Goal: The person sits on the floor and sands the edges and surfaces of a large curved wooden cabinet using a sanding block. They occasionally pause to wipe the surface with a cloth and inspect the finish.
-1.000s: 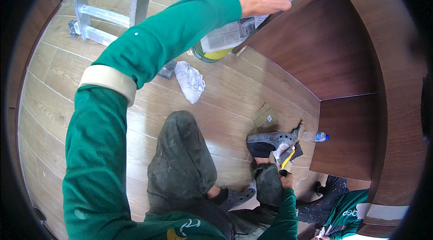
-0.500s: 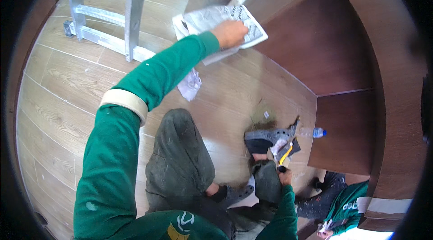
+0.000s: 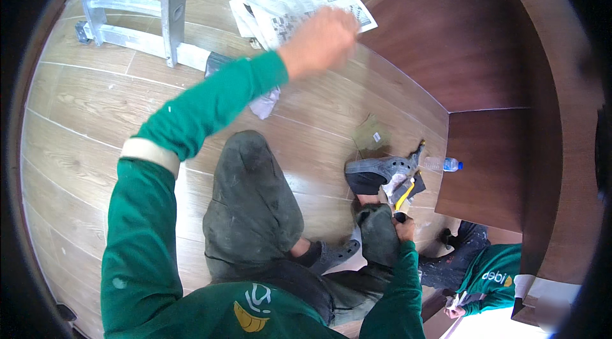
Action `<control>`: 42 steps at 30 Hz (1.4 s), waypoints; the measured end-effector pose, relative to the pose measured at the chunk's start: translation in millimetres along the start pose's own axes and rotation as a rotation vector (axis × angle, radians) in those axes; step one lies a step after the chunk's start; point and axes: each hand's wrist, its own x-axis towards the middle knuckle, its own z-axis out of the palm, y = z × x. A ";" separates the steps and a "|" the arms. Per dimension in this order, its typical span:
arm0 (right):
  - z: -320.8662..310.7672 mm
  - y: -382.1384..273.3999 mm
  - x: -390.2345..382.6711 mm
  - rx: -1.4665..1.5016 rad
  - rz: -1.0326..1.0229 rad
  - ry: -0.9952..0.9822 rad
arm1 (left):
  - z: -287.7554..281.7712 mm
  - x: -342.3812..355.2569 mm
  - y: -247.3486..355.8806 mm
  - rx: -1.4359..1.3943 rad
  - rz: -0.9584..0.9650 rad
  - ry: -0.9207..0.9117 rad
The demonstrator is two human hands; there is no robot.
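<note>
My left hand (image 3: 319, 39), smeared by motion, hovers over or touches folded newspaper sheets (image 3: 280, 1); I cannot tell whether it grips them. A roll of cream tape (image 3: 150, 154) encircles my left forearm. My right hand (image 3: 403, 228) is closed around a black-and-yellow tool (image 3: 401, 202) beside my right lower leg, its exact type unclear. Under the tool lie dark and pale scraps (image 3: 416, 189). A white cloth (image 3: 264, 102) lies on the floor below my left sleeve, partly hidden.
An aluminium ladder (image 3: 172, 14) stands upper left. Brown wooden panelling (image 3: 484, 167) fills the right. A water bottle (image 3: 451, 164) and a khaki piece (image 3: 371, 133) are on the floor (image 3: 89, 116). A co-worker in green (image 3: 491, 269) is at the lower right.
My left hand has left the panel's edge and moved down and left with the newspaper, which now lies more spread out. The view has shifted slightly. My right hand keeps its grip.
</note>
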 end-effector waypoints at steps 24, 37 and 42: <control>8.2 3.6 4.8 -0.062 -0.159 0.128 | 45.8 -204.6 -51.5 0.068 -0.377 -0.791; 19.9 18.5 2.6 -0.041 -0.114 0.149 | -72.2 -195.1 -51.2 -0.572 -1.221 0.100; 21.8 19.4 7.3 -0.055 -0.123 0.146 | -127.7 -170.7 -69.6 -0.421 -1.144 0.486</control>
